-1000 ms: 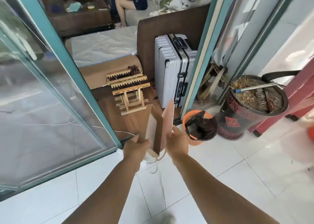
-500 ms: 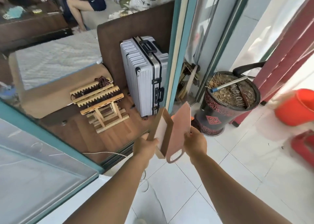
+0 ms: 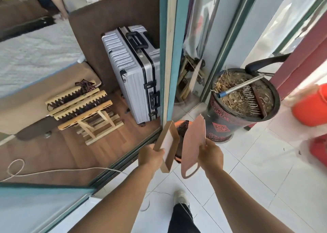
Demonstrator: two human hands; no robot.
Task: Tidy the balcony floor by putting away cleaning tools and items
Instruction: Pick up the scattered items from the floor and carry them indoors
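We see both arms reaching out over the white tiled floor (image 3: pixel 265 188) of the balcony, each hand holding a flat thing upright. The left hand (image 3: pixel 150 155) has its fingers curled round the lower edge of a shallow brown cardboard tray (image 3: pixel 168 144), whose pale inner face is turned toward the right. The right hand (image 3: pixel 210 154) grips a pink flat scraper (image 3: pixel 194 142) — toothed along its top edge, with a loop handle hanging below the fist. Tray and scraper stand just beside each other without touching, and between them an orange basket (image 3: pixel 180 126) with dark contents shows on the floor.

Beyond that sits a dark round pot (image 3: pixel 230 125) filled with dry straw, a metal rake (image 3: pixel 247 86) lying across it. A red bucket (image 3: pixel 313 107) is at the far right, blurred. Past the teal door frame (image 3: pixel 169 56), indoors, stand a silver suitcase (image 3: pixel 132 73) and folded wooden racks (image 3: pixel 83 107). A white cord (image 3: pixel 53 171) trails across the wooden floor — our own shoe (image 3: pixel 180 197) is on the tiles below.
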